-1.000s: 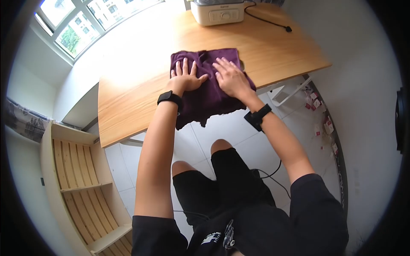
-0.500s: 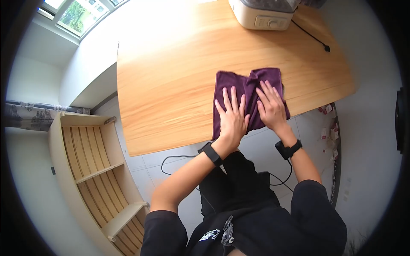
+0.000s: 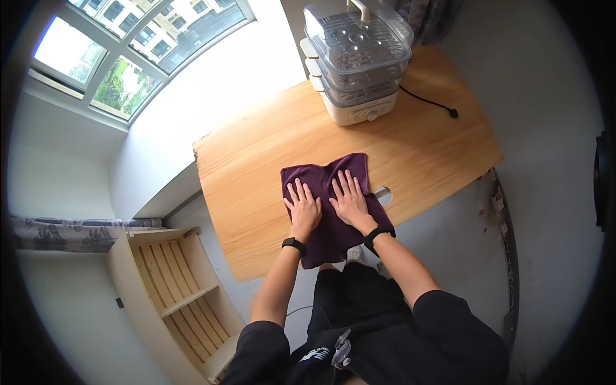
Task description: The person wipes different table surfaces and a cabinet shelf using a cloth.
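Note:
A dark purple cloth (image 3: 333,229) lies over the near edge of the wooden table, its lower part hanging past the edge, with a few creases near its top. My left hand (image 3: 304,208) rests flat on the left part of the cloth, fingers apart. On the right part, my right hand (image 3: 350,202) lies flat too, with its fingers spread. Neither hand grips the cloth. A black band is on each wrist. Just right of the cloth, a round hole (image 3: 383,195) shows in the tabletop.
A tiered steamer (image 3: 362,110) with clear trays stands at the table's back, its black cable and plug (image 3: 453,113) to the right. The wooden table (image 3: 244,192) has a shelf unit (image 3: 186,301) at its lower left. A window (image 3: 128,58) is upper left.
The view has shifted, and the whole steamer now shows. Both hands remain flat on the cloth. More of the cloth hangs past the edge than half a second ago, and the hole beside it is uncovered.

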A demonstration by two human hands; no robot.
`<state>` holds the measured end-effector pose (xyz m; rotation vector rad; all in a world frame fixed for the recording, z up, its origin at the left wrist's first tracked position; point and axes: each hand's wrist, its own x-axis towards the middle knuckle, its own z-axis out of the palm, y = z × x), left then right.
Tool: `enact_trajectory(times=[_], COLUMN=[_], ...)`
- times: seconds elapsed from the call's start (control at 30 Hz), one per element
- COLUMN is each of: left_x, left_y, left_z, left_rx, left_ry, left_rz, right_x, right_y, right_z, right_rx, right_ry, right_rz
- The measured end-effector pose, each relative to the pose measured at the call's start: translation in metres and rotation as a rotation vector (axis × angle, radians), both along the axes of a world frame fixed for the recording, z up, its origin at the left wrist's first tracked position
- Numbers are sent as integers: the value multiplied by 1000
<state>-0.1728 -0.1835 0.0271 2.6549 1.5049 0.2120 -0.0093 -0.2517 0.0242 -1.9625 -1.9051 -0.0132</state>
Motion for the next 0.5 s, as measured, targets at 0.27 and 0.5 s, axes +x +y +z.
enact_trajectory(times=[0.27, 0.5], left_x=[-16, -13], left_y=[74, 80], left_z=[2, 5], left_rx=[24, -42], left_ry=[-223, -277], left_rz=[11, 52], right_x=[-37, -39], right_y=[81, 95], right_z=[8, 15], right_rx=[-22, -104], right_ry=[68, 91], right_rz=[-104, -122])
